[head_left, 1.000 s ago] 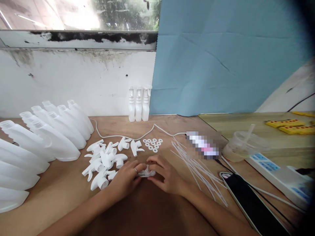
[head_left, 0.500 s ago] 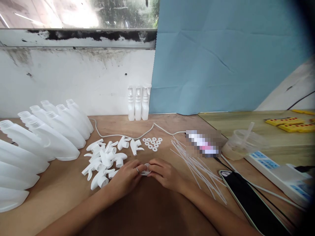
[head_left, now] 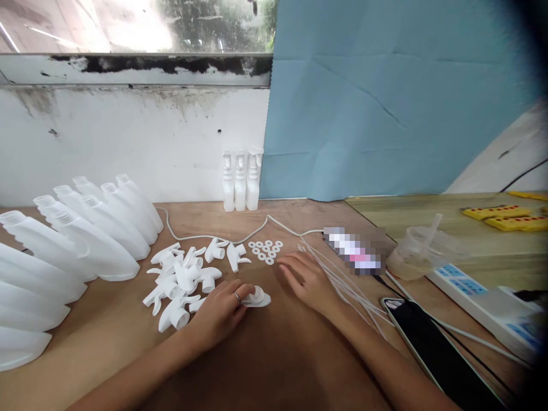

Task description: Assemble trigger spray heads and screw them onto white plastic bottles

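My left hand (head_left: 221, 309), with a ring on one finger, is closed around a white spray trigger head (head_left: 259, 298). The open end of that head faces right; its trigger side is hidden by my fingers. My right hand (head_left: 307, 281) is empty, its fingers stretched out and apart. Its fingertips are just right of a cluster of small white ring washers (head_left: 269, 251) on the table. Thin white dip tubes (head_left: 351, 290) lie in a loose bundle beyond and partly behind that hand. Left of my left hand is a pile of white trigger heads (head_left: 185, 275).
White bottles (head_left: 109, 237) without caps stand in rows at the left. Three bottles with sprayers (head_left: 240, 185) are against the wall. On the right are a plastic cup (head_left: 413, 251), a phone (head_left: 432, 342), a power strip (head_left: 483, 302) and cables.
My right hand has let go of the trigger head and moved right and away from me, beside the washers. My left hand still holds the head, now more exposed.
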A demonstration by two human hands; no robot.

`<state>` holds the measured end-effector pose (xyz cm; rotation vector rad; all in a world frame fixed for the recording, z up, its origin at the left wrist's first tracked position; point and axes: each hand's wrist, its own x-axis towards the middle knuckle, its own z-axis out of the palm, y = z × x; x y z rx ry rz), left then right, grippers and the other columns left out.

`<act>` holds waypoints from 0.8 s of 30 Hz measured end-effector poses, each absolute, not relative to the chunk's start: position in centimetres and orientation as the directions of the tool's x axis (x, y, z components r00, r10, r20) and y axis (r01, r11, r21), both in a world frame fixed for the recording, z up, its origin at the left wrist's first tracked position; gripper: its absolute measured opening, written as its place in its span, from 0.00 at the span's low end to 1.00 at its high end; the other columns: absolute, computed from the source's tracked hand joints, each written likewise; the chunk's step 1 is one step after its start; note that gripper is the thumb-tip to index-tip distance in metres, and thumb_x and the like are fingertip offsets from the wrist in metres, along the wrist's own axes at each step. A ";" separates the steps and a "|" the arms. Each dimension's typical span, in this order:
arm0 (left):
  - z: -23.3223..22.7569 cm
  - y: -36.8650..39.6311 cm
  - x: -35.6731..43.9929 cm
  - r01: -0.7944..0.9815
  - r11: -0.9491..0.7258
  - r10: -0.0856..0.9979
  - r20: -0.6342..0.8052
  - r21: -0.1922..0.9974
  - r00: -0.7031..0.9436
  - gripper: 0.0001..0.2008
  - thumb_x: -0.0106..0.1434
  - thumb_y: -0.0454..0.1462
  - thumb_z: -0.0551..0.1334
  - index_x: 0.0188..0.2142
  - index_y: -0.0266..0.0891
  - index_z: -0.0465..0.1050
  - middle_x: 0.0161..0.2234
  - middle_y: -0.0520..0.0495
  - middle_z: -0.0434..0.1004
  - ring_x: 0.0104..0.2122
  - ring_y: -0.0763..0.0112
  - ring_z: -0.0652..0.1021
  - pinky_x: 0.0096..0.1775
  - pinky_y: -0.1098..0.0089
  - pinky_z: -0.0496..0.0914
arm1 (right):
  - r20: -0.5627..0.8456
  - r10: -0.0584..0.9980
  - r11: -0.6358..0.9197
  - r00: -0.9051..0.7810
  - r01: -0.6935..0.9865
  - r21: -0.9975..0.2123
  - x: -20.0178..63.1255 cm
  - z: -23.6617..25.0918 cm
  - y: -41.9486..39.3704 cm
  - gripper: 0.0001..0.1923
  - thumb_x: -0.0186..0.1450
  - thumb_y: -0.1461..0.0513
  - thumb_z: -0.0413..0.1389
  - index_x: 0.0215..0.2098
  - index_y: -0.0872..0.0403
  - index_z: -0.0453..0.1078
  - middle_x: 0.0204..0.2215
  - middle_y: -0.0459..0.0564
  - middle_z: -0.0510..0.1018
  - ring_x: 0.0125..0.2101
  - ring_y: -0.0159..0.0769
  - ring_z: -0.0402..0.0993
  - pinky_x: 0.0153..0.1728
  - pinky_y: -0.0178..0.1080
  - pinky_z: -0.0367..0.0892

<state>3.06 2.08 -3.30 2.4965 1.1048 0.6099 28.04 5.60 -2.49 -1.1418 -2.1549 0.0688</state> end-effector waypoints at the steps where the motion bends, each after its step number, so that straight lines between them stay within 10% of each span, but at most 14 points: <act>1: -3.4 2.1 3.1 0.610 -0.633 0.763 0.250 0.476 0.596 0.18 0.61 0.27 0.55 0.49 0.43 0.63 0.41 0.48 0.71 0.41 0.66 0.72 0.42 0.67 0.65 | 0.523 0.779 0.544 -0.347 0.788 -0.288 28.6 -2.5 6.1 0.11 0.68 0.65 0.47 0.39 0.53 0.71 0.38 0.53 0.77 0.43 0.43 0.70 0.48 0.47 0.61; 9: -3.1 2.2 3.3 0.619 -0.667 0.737 0.246 0.415 0.630 0.18 0.61 0.27 0.54 0.50 0.43 0.63 0.40 0.47 0.69 0.39 0.65 0.71 0.42 0.66 0.65 | 0.265 0.952 0.170 -0.153 0.985 -0.043 31.3 -3.8 7.8 0.06 0.61 0.65 0.52 0.29 0.55 0.71 0.37 0.58 0.76 0.43 0.52 0.67 0.41 0.48 0.58; 17: -3.4 2.0 3.3 0.620 -0.695 0.717 0.278 0.365 0.640 0.18 0.61 0.27 0.53 0.50 0.41 0.61 0.40 0.46 0.68 0.38 0.64 0.70 0.41 0.65 0.64 | 0.347 0.935 0.232 -0.078 0.873 -0.429 31.3 -3.5 8.4 0.07 0.64 0.63 0.48 0.33 0.53 0.68 0.24 0.48 0.76 0.27 0.38 0.72 0.32 0.39 0.63; 21: -3.4 2.0 3.2 0.616 -0.682 0.726 0.258 0.395 0.638 0.19 0.61 0.27 0.53 0.51 0.42 0.61 0.40 0.47 0.68 0.39 0.65 0.70 0.41 0.66 0.64 | 0.340 0.938 0.289 0.063 0.398 -0.871 31.4 -2.4 8.4 0.11 0.64 0.57 0.52 0.44 0.51 0.67 0.23 0.42 0.73 0.18 0.31 0.64 0.22 0.35 0.59; 24: -3.5 2.1 3.1 0.614 -0.671 0.734 0.255 0.416 0.629 0.21 0.62 0.27 0.53 0.53 0.44 0.60 0.40 0.47 0.68 0.39 0.65 0.70 0.42 0.66 0.65 | 0.296 0.951 0.291 0.091 0.066 -0.954 31.5 -1.6 8.2 0.09 0.62 0.57 0.56 0.39 0.51 0.71 0.27 0.45 0.74 0.19 0.28 0.63 0.19 0.33 0.55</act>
